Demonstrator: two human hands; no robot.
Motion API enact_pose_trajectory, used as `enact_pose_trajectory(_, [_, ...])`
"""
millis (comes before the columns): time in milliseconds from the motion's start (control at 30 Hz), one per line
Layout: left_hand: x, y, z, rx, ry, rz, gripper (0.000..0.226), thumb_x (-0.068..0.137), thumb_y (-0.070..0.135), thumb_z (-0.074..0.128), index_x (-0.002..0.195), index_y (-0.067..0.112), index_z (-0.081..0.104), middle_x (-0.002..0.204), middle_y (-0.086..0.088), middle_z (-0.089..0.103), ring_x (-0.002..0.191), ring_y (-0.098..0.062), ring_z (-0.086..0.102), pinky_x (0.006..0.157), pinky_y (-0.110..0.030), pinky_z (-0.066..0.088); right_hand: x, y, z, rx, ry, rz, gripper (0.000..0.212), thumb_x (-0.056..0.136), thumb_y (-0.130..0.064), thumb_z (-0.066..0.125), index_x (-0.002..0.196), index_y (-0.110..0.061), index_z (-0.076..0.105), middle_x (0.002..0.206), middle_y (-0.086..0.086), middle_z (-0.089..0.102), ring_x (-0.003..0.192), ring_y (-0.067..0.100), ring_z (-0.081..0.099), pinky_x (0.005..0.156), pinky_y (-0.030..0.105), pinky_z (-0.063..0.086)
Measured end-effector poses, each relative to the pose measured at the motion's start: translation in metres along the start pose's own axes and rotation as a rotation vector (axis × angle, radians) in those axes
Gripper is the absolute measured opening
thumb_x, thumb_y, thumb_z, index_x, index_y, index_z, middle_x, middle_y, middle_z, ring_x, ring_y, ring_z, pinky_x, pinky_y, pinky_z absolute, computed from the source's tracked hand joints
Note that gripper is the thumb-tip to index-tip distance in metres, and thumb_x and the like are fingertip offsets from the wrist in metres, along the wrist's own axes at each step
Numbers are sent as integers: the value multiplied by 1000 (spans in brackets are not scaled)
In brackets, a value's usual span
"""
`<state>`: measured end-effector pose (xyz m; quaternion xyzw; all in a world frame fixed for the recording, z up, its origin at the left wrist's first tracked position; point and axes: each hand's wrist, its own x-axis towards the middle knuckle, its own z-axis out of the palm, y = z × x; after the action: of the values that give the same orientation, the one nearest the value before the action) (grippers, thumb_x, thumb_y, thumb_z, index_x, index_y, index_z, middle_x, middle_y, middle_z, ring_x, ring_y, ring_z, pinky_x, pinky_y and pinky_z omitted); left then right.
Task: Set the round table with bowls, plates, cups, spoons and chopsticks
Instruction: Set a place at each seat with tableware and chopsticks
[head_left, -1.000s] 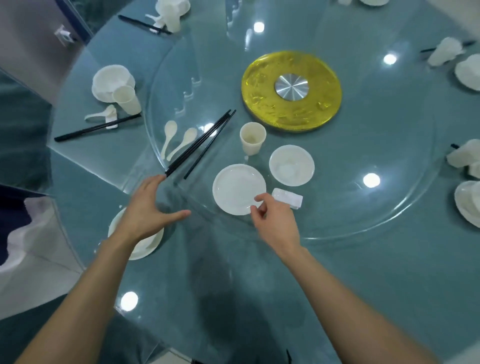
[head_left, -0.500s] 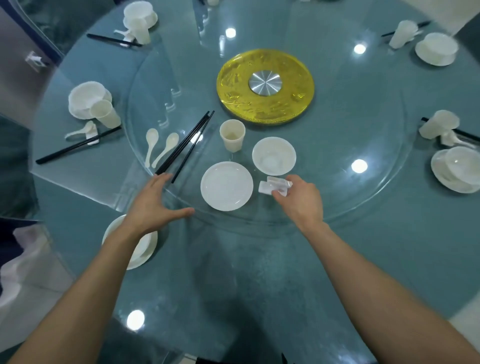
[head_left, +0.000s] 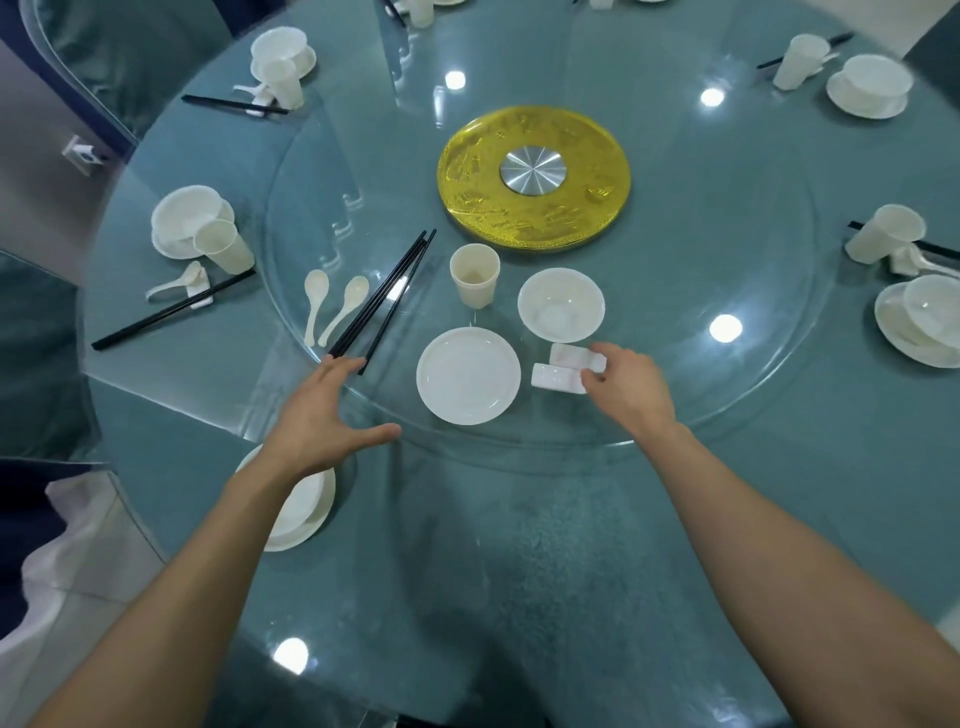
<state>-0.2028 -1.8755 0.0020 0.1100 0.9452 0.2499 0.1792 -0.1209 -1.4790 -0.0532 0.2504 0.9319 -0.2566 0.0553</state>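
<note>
On the glass turntable (head_left: 727, 415) lie a white plate (head_left: 467, 375), a white bowl (head_left: 561, 305), a cream cup (head_left: 474, 274), two white spoons (head_left: 332, 309) and black chopsticks (head_left: 387, 301). Two white chopstick rests (head_left: 558, 375) sit right of the plate. My right hand (head_left: 626, 387) pinches the farther rest with its fingertips. My left hand (head_left: 324, 415) is spread, its fingertips at the near ends of the chopsticks and its thumb out along the turntable's edge. Under my left wrist a bowl on a plate (head_left: 306, 512) sits on the table.
A gold disc with a metal hub (head_left: 534, 179) marks the turntable's centre. Set places with bowl, cup, spoon and chopsticks ring the table: left (head_left: 197, 234), far left (head_left: 283, 57), far right (head_left: 867, 83) and right (head_left: 919, 317). The table edge runs along the left.
My right hand moved from the plate's near edge to the two rests and took hold of one. My left hand slid slightly toward the chopsticks' ends. The view shifted.
</note>
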Motion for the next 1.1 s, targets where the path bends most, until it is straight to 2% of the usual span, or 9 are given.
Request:
enact_pose_trajectory(133, [5,3,1,23,-34,10,110,65,72,90,157,35,43,167,9,41,161,-11,22,129,-45,30,7,4,-5,20,-43,31,38,94,-29,64,132,-27,70,101,4,75,94,31,67,77,38,57])
enact_pose_trajectory(267, [12,14,3,17,-57,35,109,66,69,92,157,33,43,169,8,38,163,-11,17,129,-44,29,15,-2,-7,33,-51,60,35,83,-33,71,118,-32,76,88,-2,70,83,26,65,68,34,53])
enact_pose_trajectory(400, [19,26,8,50,-64,83,108,68,66,92,158,31,44,171,6,35,162,-12,18,130,-43,26,24,-2,-9,8,-99,102,31,83,-35,77,112,-23,73,100,1,74,84,24,66,69,35,52])
enact_pose_trajectory(500, [20,33,11,45,-70,96,105,71,64,91,159,31,43,171,6,35,163,-11,16,130,-41,23,27,2,-10,36,-140,150,29,81,-40,86,95,-23,67,94,0,72,76,16,63,61,32,45])
enact_pose_trajectory(667, [17,34,12,36,-57,130,100,74,59,91,158,28,45,169,6,37,163,-10,15,129,-37,20,21,3,-17,94,-117,164,22,82,-38,88,87,-27,70,88,-6,72,86,21,69,72,32,51])
enact_pose_trajectory(800, [9,31,14,31,1,162,84,81,49,90,152,26,52,164,4,45,160,-16,25,126,-34,23,3,-4,-29,154,-81,142,18,84,-35,87,83,-26,71,72,-12,64,79,22,66,67,31,46])
enact_pose_trajectory(933, [-4,30,22,10,88,240,61,86,38,87,142,27,63,146,5,61,141,-13,47,113,-22,28,-38,-27,-27,286,-91,84,21,82,-37,89,80,-26,71,63,-11,60,59,13,56,58,28,39])
enact_pose_trajectory(1033, [-14,23,22,12,82,255,54,89,36,84,139,28,65,142,5,64,138,-14,49,113,-22,29,-80,-60,5,312,-232,-32,22,81,-39,91,77,-27,72,54,-15,58,46,4,50,47,21,40])
enact_pose_trajectory(1100, [-22,12,17,11,84,221,52,90,35,83,139,27,67,142,4,64,139,-17,51,115,-26,32,-102,-83,39,284,-363,-97,23,81,-38,91,77,-26,73,54,-14,58,45,2,49,49,21,40])
